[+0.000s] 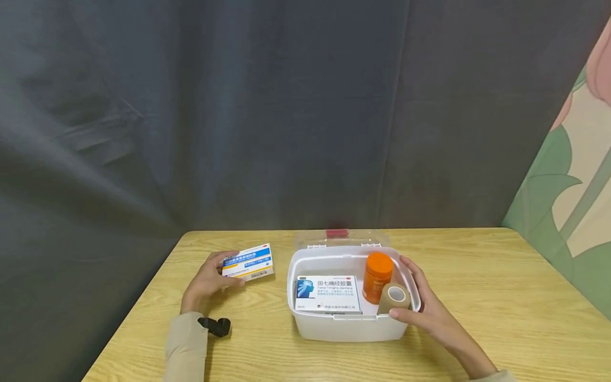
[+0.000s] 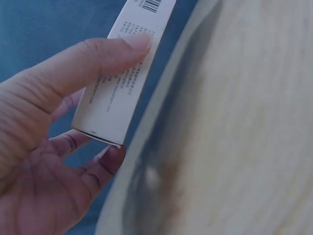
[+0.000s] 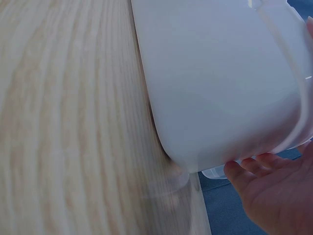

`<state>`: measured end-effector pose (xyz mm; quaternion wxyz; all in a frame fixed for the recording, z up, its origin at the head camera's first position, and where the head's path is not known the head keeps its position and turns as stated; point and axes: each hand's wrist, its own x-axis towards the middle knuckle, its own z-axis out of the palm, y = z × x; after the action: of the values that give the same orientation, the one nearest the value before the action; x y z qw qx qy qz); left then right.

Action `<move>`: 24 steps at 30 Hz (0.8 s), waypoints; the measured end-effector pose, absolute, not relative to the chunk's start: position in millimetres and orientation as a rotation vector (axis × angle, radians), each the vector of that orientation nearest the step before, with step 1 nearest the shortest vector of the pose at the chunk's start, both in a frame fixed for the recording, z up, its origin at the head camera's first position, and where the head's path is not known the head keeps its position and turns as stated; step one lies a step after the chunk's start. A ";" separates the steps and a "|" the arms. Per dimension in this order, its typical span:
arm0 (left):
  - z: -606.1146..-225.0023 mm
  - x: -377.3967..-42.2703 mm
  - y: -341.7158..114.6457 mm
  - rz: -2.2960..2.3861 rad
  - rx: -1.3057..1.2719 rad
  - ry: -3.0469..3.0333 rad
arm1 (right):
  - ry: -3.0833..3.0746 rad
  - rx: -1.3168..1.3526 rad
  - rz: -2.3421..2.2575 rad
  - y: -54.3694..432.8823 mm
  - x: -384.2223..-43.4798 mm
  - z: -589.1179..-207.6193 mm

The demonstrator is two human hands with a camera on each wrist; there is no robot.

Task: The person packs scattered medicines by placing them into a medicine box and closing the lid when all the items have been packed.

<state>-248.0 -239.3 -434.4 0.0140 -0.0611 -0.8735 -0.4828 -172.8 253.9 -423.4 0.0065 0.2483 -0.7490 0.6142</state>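
Note:
My left hand (image 1: 211,281) holds a blue-and-white medicine box (image 1: 248,262) above the left part of the table. In the left wrist view the thumb (image 2: 120,56) lies along the printed narrow side, and fingers wrap behind it. To its right stands a white plastic storage box (image 1: 348,328), its clear lid tipped back. Inside are a white medicine carton (image 1: 329,293), an orange bottle (image 1: 378,277) and a tan tape roll (image 1: 394,300). My right hand (image 1: 427,305) grips the storage box's right end, thumb at the front rim by the tape and fingers along the side.
The clear lid (image 1: 310,239) with a red latch (image 1: 337,233) lies behind the storage box. A wooden table (image 1: 501,297) carries everything, and a dark curtain (image 1: 296,116) hangs at its far edge. A black wrist camera (image 1: 217,326) sits on the left sleeve.

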 end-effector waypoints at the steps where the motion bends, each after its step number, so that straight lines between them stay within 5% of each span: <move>1: -431.5 -247.1 -239.0 -1.488 -0.187 -2.717 | -2.348 0.769 1.922 253.9 -172.6 -422.9; 24: -378.8 -228.6 -222.9 -1.321 -0.267 -2.617 | -2.338 0.779 1.907 253.8 -173.1 -421.2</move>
<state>-228.6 -222.9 -378.8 0.0990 -0.0901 -0.8847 -0.4465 -173.1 253.8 -421.2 0.0125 0.2501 -0.7503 0.6119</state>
